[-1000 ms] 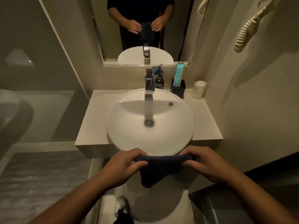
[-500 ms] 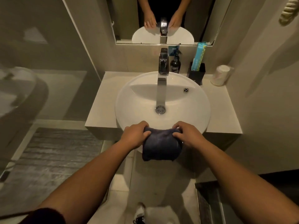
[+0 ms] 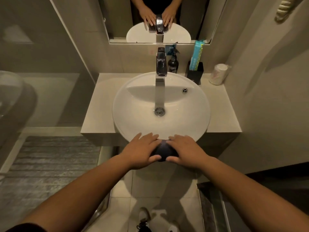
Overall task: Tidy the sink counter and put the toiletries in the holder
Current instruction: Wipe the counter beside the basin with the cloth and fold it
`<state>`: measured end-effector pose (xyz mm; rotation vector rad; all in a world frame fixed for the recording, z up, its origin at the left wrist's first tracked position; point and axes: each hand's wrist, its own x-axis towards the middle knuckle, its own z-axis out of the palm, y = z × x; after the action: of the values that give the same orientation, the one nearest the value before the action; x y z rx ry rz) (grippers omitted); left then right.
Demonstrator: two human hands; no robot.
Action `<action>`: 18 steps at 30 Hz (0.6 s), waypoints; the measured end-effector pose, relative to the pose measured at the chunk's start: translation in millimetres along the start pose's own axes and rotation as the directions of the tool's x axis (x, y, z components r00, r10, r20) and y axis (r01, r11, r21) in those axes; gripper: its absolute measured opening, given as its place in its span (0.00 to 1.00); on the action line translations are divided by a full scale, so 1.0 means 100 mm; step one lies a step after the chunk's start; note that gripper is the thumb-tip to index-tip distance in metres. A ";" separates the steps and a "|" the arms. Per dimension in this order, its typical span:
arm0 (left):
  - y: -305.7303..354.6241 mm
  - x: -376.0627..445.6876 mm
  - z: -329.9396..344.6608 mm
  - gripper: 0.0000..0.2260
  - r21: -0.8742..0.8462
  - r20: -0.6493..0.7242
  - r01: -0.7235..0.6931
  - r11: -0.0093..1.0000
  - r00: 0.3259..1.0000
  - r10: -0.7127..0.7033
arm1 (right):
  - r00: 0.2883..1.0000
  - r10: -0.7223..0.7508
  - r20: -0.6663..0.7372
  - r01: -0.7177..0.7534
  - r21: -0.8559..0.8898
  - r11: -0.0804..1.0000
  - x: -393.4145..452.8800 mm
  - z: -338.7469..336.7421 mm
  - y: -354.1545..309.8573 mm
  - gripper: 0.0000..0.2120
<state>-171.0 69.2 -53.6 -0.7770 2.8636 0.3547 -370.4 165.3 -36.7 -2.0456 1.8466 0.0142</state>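
Pressing hands point(image 3: 164, 150) on dark cloth point(image 3: 163, 152)

We see 2 bare forearms, uncovered from elbow to wrist, ending in the left hand point(image 3: 141, 152) and the right hand point(image 3: 185, 150), both without rings, watch or gloves. A dark sleeve edge point(image 3: 25, 228) shows at our left upper arm. Below, a dark laced shoe point(image 3: 143, 227) with a pale sole appears.
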 end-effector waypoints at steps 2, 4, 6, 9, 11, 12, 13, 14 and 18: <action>-0.02 -0.01 0.07 0.26 0.027 0.014 -0.015 1.000 1.000 0.015 | 1.000 -0.009 0.008 0.009 -0.036 0.999 0.01 0.06 -0.04 0.26; 0.00 0.00 0.11 0.23 0.028 -0.042 0.018 0.999 0.999 -0.016 | 0.999 0.016 -0.045 -0.017 -0.027 0.999 0.01 0.09 -0.06 0.23; 0.04 0.00 0.13 0.19 0.021 -0.094 0.053 0.998 0.994 -0.051 | 0.995 0.031 -0.093 -0.033 -0.024 0.999 -0.01 0.11 -0.07 0.20; 0.09 -0.01 0.12 0.17 -0.009 -0.119 0.089 0.996 0.989 -0.089 | 0.992 0.051 -0.112 -0.053 -0.016 0.998 -0.02 0.11 -0.11 0.19; 0.10 -0.02 0.12 0.16 -0.029 -0.110 0.103 0.994 0.988 -0.106 | 0.993 0.062 -0.097 -0.065 -0.024 0.998 -0.02 0.11 -0.11 0.19; 0.09 -0.02 0.13 0.16 -0.042 -0.117 0.106 0.994 0.987 -0.110 | 0.993 0.064 -0.094 -0.066 -0.022 0.998 -0.02 0.11 -0.11 0.19; 0.10 -0.03 0.13 0.16 -0.056 -0.113 0.116 0.992 0.986 -0.122 | 0.994 0.071 -0.080 -0.072 -0.014 0.997 -0.02 0.10 -0.12 0.19; 0.10 -0.03 0.12 0.15 -0.065 -0.118 0.117 0.991 0.985 -0.124 | 0.995 0.069 -0.073 -0.070 -0.015 0.997 -0.02 0.10 -0.12 0.19; 0.12 -0.03 -0.03 0.17 -0.167 -0.023 0.121 0.979 0.992 -0.126 | 0.997 0.073 0.020 -0.073 -0.003 0.997 -0.01 0.02 -0.13 0.21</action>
<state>-174.9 79.8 -48.2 -0.9935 2.8251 0.5731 -357.9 167.6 -34.8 -1.9717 1.9084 0.0570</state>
